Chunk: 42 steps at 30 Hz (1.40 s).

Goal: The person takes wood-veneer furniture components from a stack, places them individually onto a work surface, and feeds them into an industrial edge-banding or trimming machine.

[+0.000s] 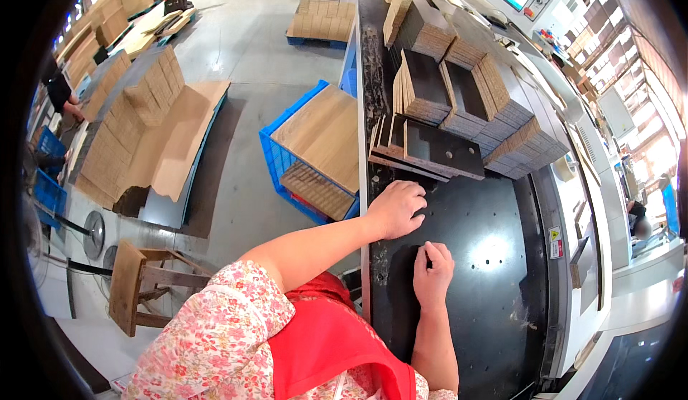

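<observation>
The drilled black panel (434, 146) is lying among boards at the far part of the black surface (466, 314), ahead and slightly right of the left hand (398, 209), its long axis running crosswise, the right end slanting nearer the person. The left hand is sitting closer to it, curving loosely, gripping nothing visible. The right hand (433, 277) is lying farther back, fingers bent inward; whether it is gripping anything, I cannot tell. Stacked boards (523, 149) are standing beyond
</observation>
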Each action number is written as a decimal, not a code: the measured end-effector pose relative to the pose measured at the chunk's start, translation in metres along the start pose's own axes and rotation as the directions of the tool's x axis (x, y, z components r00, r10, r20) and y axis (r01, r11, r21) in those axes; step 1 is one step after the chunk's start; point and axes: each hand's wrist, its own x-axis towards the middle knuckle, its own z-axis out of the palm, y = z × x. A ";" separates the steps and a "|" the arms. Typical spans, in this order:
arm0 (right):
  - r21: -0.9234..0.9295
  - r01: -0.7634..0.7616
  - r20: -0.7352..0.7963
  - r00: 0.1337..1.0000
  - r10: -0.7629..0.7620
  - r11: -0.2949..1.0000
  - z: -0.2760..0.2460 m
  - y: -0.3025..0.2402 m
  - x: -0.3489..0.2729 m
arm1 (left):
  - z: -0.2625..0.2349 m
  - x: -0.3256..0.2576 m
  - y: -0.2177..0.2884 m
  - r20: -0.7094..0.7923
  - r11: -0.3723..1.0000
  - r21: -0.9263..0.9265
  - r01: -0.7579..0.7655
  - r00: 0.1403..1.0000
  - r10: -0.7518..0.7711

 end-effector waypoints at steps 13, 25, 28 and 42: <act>0.035 0.037 -0.003 0.999 -0.037 0.999 0.001 0.001 0.002 | -0.005 -0.002 0.000 0.025 1.000 0.023 0.016 1.000 -0.017; 0.241 -0.021 -0.096 0.994 0.045 0.970 -0.004 -0.004 0.006 | -0.013 0.007 0.003 0.043 0.994 0.031 -0.103 0.994 0.102; 0.099 0.087 -0.208 0.976 -0.065 0.991 -0.041 0.029 0.016 | -0.008 0.007 0.000 0.040 0.990 0.091 -0.106 0.994 0.103; -0.698 -0.685 -0.441 0.642 0.627 0.210 -0.231 0.242 -0.068 | -0.005 0.011 0.003 0.145 0.987 0.137 -0.089 0.987 0.069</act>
